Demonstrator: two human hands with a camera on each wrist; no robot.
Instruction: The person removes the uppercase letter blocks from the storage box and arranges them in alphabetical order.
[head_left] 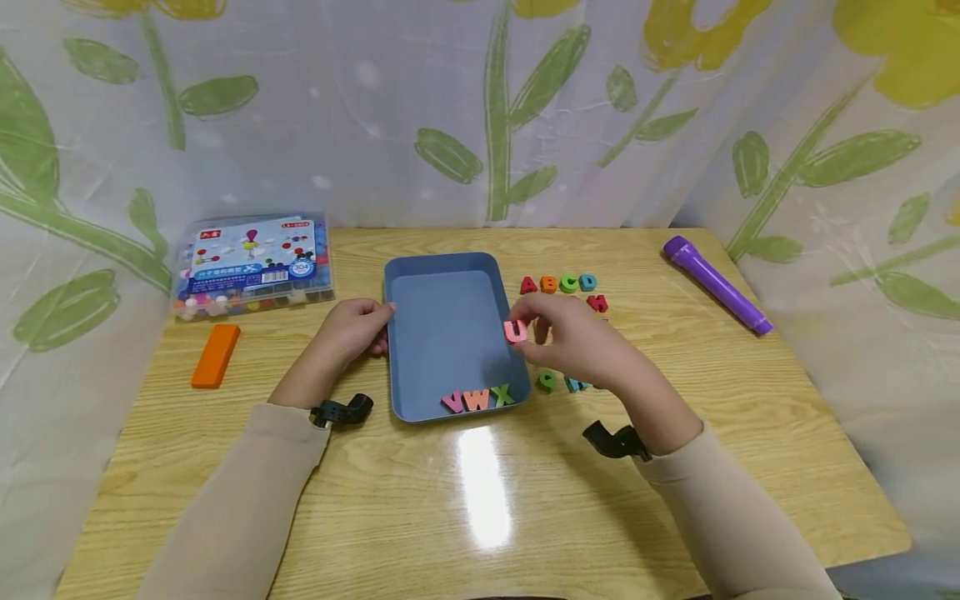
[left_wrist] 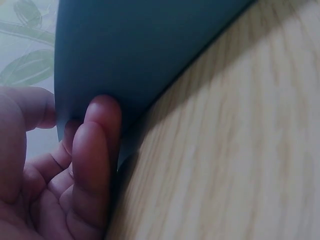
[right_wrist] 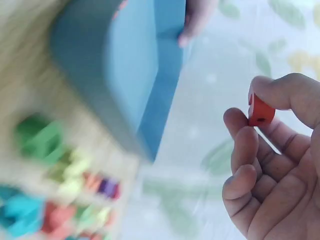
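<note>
Both arms wore long beige fabric sleeves (head_left: pixel 247 500) reaching the wrists. A small black plastic camera mount (head_left: pixel 342 412) was strapped at the left wrist; a matching black mount (head_left: pixel 613 442) at the right.

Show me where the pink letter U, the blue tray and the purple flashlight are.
Pink letter U (head_left: pixel 515 331), head view, middle of the letter.
Blue tray (head_left: pixel 442 333), head view, bare floor of the tray.
Purple flashlight (head_left: pixel 716 285), head view, middle of its barrel.
</note>
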